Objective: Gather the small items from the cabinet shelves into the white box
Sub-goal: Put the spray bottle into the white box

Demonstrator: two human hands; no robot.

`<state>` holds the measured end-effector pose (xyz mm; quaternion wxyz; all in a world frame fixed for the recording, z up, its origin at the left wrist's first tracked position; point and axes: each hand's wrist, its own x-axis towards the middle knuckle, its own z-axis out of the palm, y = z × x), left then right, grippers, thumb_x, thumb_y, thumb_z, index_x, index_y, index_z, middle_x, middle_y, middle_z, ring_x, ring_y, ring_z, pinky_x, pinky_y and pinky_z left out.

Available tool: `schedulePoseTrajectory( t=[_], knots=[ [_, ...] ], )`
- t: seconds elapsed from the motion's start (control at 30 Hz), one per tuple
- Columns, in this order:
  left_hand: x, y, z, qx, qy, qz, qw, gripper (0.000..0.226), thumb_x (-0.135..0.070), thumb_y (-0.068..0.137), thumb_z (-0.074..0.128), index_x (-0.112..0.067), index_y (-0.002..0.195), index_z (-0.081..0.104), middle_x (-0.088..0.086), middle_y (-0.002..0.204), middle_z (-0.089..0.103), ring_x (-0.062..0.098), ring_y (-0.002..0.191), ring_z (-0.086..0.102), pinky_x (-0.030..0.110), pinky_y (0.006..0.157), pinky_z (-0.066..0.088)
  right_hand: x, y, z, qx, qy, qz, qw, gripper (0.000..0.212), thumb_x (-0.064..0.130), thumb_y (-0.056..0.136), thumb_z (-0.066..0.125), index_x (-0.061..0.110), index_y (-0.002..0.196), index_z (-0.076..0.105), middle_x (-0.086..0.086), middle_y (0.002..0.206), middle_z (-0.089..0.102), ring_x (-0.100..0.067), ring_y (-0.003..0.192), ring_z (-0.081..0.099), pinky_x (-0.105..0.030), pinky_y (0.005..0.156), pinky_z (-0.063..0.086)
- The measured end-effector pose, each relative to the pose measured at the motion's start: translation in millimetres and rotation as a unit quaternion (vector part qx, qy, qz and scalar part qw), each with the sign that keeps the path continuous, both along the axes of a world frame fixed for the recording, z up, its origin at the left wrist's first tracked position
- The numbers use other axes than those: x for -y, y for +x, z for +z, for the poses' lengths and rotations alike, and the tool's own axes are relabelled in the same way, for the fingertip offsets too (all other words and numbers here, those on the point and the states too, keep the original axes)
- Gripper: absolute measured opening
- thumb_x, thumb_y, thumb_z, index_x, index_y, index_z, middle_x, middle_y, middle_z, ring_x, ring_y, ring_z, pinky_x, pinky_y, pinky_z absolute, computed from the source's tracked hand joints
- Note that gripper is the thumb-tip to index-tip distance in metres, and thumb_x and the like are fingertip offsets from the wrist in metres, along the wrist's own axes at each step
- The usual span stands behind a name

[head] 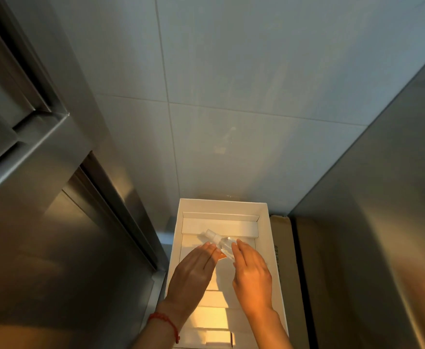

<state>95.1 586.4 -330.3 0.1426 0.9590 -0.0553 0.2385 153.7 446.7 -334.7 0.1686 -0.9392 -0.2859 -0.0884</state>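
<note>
Step in hand: placing. A clear spray bottle (220, 244) lies tilted inside the white box (269, 222), between both hands. Left hand (193, 270) and right hand (250, 273) are flat-fingered, touching its sides. Next: likely release, withdraw, return to the shelves

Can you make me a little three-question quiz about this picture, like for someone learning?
1. True or false: the bottle is over the white box.
2. Which wrist wears the red string? A) left B) right
3. What brown thing stands right of the white box?

Key:
1. True. The left hand and right hand have it between them above the box.
2. A.
3. A cardboard box.
</note>
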Motion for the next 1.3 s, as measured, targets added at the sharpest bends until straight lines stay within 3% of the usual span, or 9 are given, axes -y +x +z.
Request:
schedulePoseTrajectory(
  t=[0.2,0.5,0.7,1.13,1.3],
  knots=[
    [5.4,14.9,-18.8,-0.009,-0.005,0.008,1.000,0.059,-0.025,0.037,0.094,-0.007,0.090,0.076,0.008,0.091,0.074,0.019,0.083,0.072,0.027,0.083,0.047,-4.1,7.5,-23.6,-0.002,-0.009,-0.020,1.000,0.067,-0.008,0.030,0.089,0.003,0.094,0.074,-0.013,0.094,0.072,-0.026,0.084,0.071,-0.036,0.072,0.056],
    [12.1,32.9,-48.4,-0.030,-0.031,0.050,0.998,0.060,-0.023,0.030,0.095,-0.005,0.085,0.076,0.009,0.086,0.074,0.020,0.078,0.072,0.030,0.073,0.054,-10.2,21.7,-41.9,-0.015,-0.028,-0.020,0.999,0.070,0.005,0.026,0.094,0.004,0.093,0.075,-0.010,0.093,0.073,-0.023,0.082,0.072,-0.032,0.071,0.056],
    [10.8,27.7,-72.9,-0.072,-0.003,0.073,0.995,0.060,-0.024,0.032,0.096,-0.007,0.086,0.077,0.009,0.091,0.073,0.022,0.084,0.071,0.033,0.082,0.047,-10.4,25.9,-49.6,-0.020,-0.020,-0.023,0.999,0.073,0.006,0.027,0.096,0.005,0.097,0.074,-0.009,0.096,0.073,-0.023,0.085,0.071,-0.033,0.074,0.055],
    [14.2,21.6,-99.5,-0.142,-0.053,0.081,0.985,0.061,-0.017,0.026,0.097,-0.010,0.083,0.077,0.007,0.090,0.074,0.017,0.084,0.071,0.031,0.074,0.054,-7.8,25.0,-60.5,-0.030,0.012,0.020,0.999,0.073,-0.004,0.025,0.091,0.010,0.095,0.075,-0.004,0.098,0.073,-0.020,0.088,0.071,-0.030,0.081,0.052],
    [14.7,18.0,-104.0,-0.161,-0.044,0.091,0.982,0.064,-0.015,0.025,0.097,-0.009,0.085,0.077,0.007,0.093,0.073,0.019,0.087,0.071,0.033,0.074,0.055,-7.2,23.5,-65.4,-0.042,-0.010,0.018,0.999,0.074,0.001,0.017,0.092,0.012,0.089,0.077,-0.002,0.092,0.074,-0.018,0.082,0.071,-0.029,0.076,0.054]
  ],
)
